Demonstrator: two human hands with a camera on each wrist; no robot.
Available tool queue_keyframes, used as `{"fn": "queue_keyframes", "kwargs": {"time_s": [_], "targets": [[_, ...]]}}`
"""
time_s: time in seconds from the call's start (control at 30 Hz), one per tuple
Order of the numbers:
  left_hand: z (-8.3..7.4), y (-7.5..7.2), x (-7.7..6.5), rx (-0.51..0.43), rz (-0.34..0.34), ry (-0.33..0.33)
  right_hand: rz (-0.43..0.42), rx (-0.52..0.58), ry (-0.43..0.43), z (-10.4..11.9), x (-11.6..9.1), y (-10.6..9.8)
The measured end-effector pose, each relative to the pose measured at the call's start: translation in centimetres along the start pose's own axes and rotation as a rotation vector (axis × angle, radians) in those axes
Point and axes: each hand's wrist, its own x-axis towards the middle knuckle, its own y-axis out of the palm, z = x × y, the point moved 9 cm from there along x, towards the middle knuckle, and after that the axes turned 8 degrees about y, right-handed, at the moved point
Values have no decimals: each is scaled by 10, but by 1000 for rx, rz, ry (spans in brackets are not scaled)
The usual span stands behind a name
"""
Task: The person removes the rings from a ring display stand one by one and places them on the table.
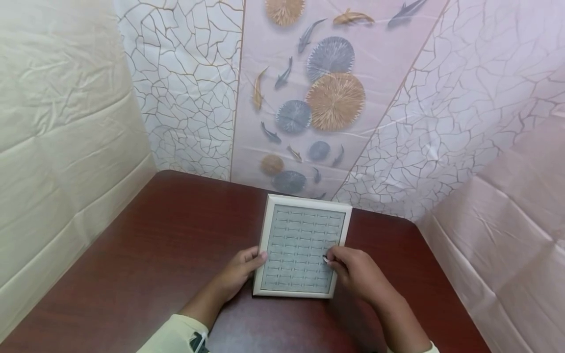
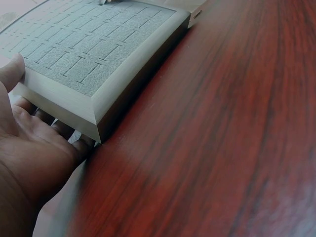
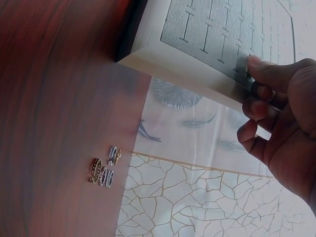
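Note:
A ring display tray point(image 1: 304, 198), with a pale frame and a grey slotted pad, stands tilted up over the table. My left hand point(image 1: 242, 268) grips its left side, thumb point(image 2: 14, 70) on the frame's front and fingers underneath and behind. With thumb and forefinger, my right hand point(image 1: 359, 274) pinches a small silvery ring point(image 1: 326, 259) against the pad's right part, near the slots. Fingertips hide most of that ring. Beyond the tray, several gold and silver rings point(image 3: 102, 174) lie together on the table in the right wrist view.
The dark red wooden table point(image 1: 132, 274) runs to a patterned cloth backdrop point(image 1: 194, 88) with fish and round motifs. Pale cloth walls stand at left point(image 1: 57, 162) and right point(image 1: 507, 235). The loose rings sit near the table's far edge.

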Motion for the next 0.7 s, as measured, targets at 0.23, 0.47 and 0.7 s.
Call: {"fn": "queue_keyframes", "kwargs": {"time_s": [0.23,0.47,0.7], "targets": [[0,1,1,2,5,2,53,202,-31,-3,-5,0],[0,0,0,11,-4,-3,43,289,-155,5,-11,-6],[1,-1,0,5,-3,-1,-10,289,-163,4,-13,-13]]}}
